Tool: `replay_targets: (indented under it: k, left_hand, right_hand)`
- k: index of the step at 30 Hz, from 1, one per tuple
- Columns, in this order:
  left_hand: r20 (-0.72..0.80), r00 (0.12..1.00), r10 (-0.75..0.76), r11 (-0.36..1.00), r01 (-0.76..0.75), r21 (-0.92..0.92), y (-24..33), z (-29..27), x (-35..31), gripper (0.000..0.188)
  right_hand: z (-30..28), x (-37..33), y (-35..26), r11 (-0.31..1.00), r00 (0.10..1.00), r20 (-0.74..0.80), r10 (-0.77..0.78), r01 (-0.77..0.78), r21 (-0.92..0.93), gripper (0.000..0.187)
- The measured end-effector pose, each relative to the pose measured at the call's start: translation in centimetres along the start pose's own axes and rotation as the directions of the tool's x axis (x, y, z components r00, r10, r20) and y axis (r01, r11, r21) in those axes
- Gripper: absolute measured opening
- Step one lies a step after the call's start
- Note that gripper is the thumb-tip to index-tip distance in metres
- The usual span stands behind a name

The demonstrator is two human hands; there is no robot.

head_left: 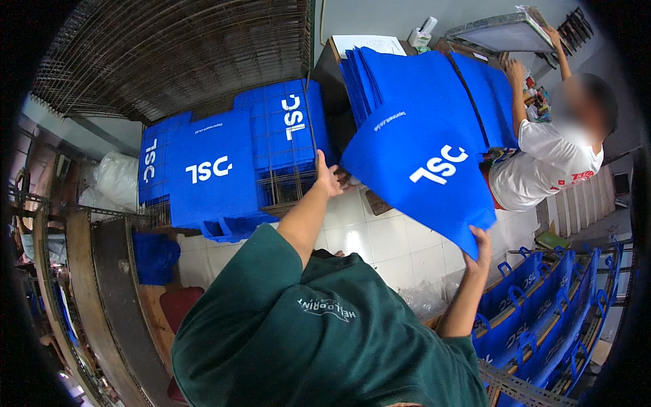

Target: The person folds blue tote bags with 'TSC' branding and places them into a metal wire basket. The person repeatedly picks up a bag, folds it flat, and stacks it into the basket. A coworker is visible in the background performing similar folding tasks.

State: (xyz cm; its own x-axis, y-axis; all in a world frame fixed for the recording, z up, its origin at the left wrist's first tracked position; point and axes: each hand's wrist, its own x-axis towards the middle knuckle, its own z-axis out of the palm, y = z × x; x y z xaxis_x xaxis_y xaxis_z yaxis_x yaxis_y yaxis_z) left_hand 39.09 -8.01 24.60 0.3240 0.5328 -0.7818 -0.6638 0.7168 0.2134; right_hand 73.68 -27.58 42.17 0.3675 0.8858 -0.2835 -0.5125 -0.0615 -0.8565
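A blue fabric panel (420,163) with white printing slants across the space in front of me, its near edge lifted. My right hand (479,247) pinches the panel's lower right corner between thumb and fingers. Close by the panel's left corner is my left hand (329,180), its fingers apart; some fingertips are blurred near the fabric edge. Beyond the panel, a stack of similar blue panels (397,78) lies on a table, crossed by a dark strip (468,98). To the left, more printed blue panels (210,152) are piled by a wire rack.
A co-worker (542,159) in a white shirt stands at the right, holding up a framed screen (505,34). Wire drying racks (183,47) rise at the upper left. Blue bags with handles (536,312) hang in rows at lower right. White floor tiles (356,234) show below.
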Motion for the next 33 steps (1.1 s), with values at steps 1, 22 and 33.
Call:
replay_targets:
  k: [1,22,33]
  left_hand:
    - [0.148,0.988,-0.043,0.996,0.053,-0.066,-0.9,-1.0,0.0,0.111]
    - [0.445,0.732,0.516,0.820,-0.573,-0.009,20.7,-21.7,-34.3,0.077]
    - [0.482,0.635,0.604,0.690,-0.719,0.083,30.5,-21.8,-38.3,0.076]
  right_hand:
    - [0.8,-1.9,-1.5,0.999,0.999,-0.013,-0.031,0.030,-0.043,0.054]
    - [16.2,-8.5,9.8,0.974,0.902,0.387,0.193,-0.127,-0.189,0.081]
    - [28.0,2.2,23.8,0.897,0.758,0.481,0.440,-0.354,-0.264,0.078]
